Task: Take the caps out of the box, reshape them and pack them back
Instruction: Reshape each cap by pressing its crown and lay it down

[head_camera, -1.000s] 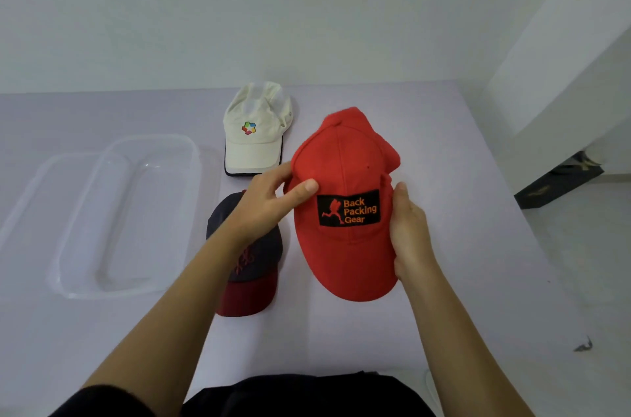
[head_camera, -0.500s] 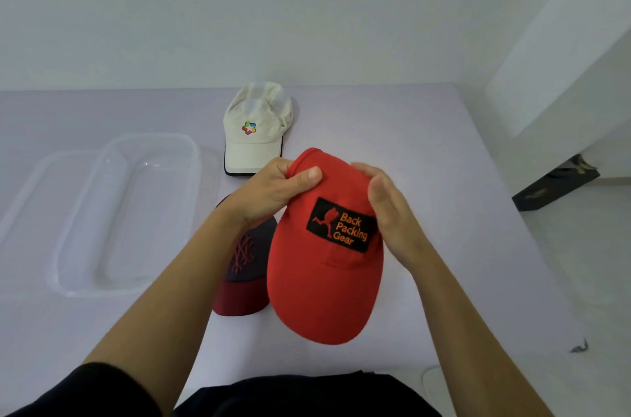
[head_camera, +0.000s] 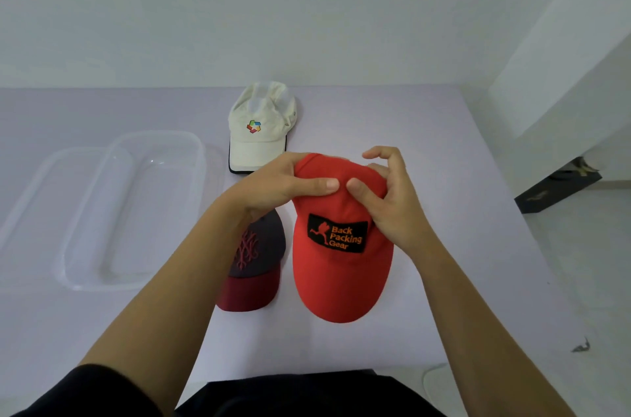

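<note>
The left hand (head_camera: 273, 184) gripped the crown of the red cap (head_camera: 341, 280) from its left side, thumb laid across the front and fingers curled round behind. The right hand (head_camera: 392, 208) pinched the same crown from the right, its thumb pressed down just beside the left thumb and its fingers bent over the top, the forefinger lifted clear. The cap's brim pointed toward the person, its black "Back Packing Gear" patch facing up. Just left of it, partly under the left wrist, a grey and maroon cap (head_camera: 259, 256) lay on the pale table (head_camera: 426, 143). Farther back sat a white cap (head_camera: 261, 129). The clear plastic box (head_camera: 201, 157) stood to the left, apart from all three caps, overlapping a second clear tray (head_camera: 41, 184) on its far-left side.
</note>
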`<state>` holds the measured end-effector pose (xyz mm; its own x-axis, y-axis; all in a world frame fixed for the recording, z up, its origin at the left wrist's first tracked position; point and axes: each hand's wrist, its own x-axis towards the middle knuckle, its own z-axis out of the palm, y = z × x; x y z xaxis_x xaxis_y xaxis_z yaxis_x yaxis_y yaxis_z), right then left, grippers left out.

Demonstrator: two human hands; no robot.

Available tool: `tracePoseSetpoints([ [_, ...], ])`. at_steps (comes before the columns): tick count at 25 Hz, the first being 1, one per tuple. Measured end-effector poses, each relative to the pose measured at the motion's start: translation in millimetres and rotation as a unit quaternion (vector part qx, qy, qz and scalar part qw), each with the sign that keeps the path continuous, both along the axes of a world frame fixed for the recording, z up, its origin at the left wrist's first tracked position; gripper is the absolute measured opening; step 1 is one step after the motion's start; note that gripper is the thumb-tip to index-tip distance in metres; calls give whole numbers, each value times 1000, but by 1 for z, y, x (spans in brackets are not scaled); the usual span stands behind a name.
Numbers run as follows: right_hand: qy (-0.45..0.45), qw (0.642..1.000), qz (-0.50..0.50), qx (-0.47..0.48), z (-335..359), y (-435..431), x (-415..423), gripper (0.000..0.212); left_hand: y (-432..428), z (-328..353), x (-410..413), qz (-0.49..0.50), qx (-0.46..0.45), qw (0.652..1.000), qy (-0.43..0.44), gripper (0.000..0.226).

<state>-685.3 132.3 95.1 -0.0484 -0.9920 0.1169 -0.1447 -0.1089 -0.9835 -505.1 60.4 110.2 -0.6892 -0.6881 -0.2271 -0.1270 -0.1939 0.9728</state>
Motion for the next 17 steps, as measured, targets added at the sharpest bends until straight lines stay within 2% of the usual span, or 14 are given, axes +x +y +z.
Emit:
tracePoseSetpoints([
  [3, 74, 997, -27, 4, -7, 1, 2, 50, -6, -10, 7, 41, 13, 999, 34, 23],
  [5, 90, 995, -1, 43, -12, 6, -8, 51, -8, -17, 15, 73, 46, 992, 88, 38],
  [7, 84, 990, 67, 88, -15, 11, -16, 38, -7, -23, 21, 91, 72, 984, 133, 56],
  [10, 54, 980, 138, 135, -19, 10, -20, 19, -4, -31, 23, 95, 95, 976, 173, 63],
  [12, 18, 972, 174, 155, -23, 9, -24, 11, -4, -32, 21, 70, 95, 983, 143, 62],
  [13, -3, 969, 186, 161, -25, 9, -26, 15, -4, -31, 20, 51, 89, 988, 112, 62],
  [17, -170, 953, 191, 160, -28, 15, -32, 22, -11, -25, 23, 8, 82, 996, 35, 57],
])
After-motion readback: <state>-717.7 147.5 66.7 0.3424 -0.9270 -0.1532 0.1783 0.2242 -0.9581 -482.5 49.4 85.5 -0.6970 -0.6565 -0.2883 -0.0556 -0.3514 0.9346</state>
